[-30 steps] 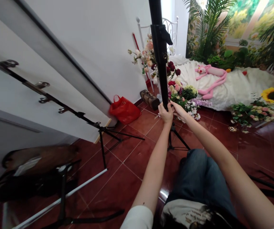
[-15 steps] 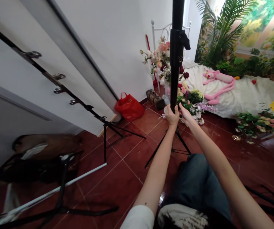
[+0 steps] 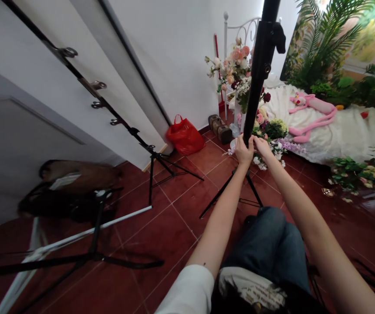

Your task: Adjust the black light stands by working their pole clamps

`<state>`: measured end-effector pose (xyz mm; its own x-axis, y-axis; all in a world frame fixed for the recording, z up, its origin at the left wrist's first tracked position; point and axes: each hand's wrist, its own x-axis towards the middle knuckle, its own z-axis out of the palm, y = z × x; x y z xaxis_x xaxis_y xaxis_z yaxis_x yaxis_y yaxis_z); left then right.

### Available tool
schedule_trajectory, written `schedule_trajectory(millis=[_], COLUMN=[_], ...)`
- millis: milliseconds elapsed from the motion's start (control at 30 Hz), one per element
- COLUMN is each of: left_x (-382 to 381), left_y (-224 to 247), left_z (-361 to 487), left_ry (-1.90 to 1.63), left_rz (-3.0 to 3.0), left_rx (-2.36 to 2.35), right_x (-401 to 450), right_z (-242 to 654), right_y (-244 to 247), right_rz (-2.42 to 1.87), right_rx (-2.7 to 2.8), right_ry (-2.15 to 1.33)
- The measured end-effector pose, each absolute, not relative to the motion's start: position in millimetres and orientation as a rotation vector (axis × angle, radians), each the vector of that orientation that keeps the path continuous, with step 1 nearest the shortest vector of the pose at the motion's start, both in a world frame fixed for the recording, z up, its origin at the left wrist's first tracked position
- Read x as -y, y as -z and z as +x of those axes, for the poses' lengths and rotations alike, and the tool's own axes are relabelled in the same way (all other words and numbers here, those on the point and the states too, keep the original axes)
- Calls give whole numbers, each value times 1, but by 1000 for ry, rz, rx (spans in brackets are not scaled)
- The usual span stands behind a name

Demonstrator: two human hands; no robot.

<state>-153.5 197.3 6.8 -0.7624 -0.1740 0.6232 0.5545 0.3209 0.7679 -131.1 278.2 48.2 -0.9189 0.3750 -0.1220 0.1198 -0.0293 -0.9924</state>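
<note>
A black light stand (image 3: 254,100) rises in front of me, its pole leaning slightly right and its legs spread on the floor. My left hand (image 3: 244,150) is wrapped round the lower part of the pole. Beside it, on the right of the pole, my right hand (image 3: 261,146) has its fingers closed against the stand. What exactly those fingers pinch is hidden. Higher up, the pole carries a collar with a black knob (image 3: 279,38), out of reach of both hands.
A second black stand (image 3: 161,159) with metal clamps stands left, near a red plastic bag (image 3: 185,136). Stand legs (image 3: 92,257) and a white pole (image 3: 122,222) cross the left floor. Flowers (image 3: 275,128) and a bed with a pink plush toy (image 3: 319,107) are at right.
The view has shifted, so the surroundings sit elsewhere in the picture. The pole now tilts further to the right at its top. Both hands stay at the same part of the stand.
</note>
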Motion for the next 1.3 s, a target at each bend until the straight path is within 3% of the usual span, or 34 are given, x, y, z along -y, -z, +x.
schedule_trajectory(millis=[200, 533, 833, 1000, 1133, 1300], left_x=[-197, -197, -198, -198, -199, -192], left_y=[-8, -6, -9, -9, -5, -8], left_z=[-154, -155, -153, -153, -152, -149], left_ry=[1493, 1485, 1487, 1474, 1485, 1559], left_rz=[-349, -319, -291, -274, -294, -355], left_rx=[1948, 1911, 1923, 1932, 1936, 2008], right_x=[-283, -257, -255, -254, -268, -296], right_z=[-107, -127, -135, -136, -106, -2], right_y=[-37, -15, -10, -13, -13, 2], right_rz=[-379, -164, -289, -328, -338, -357], right_rx=[1672, 1484, 1522, 1312, 1317, 1533], right_ry=[-2561, -2562, -2435, -2535, -2669, -2625])
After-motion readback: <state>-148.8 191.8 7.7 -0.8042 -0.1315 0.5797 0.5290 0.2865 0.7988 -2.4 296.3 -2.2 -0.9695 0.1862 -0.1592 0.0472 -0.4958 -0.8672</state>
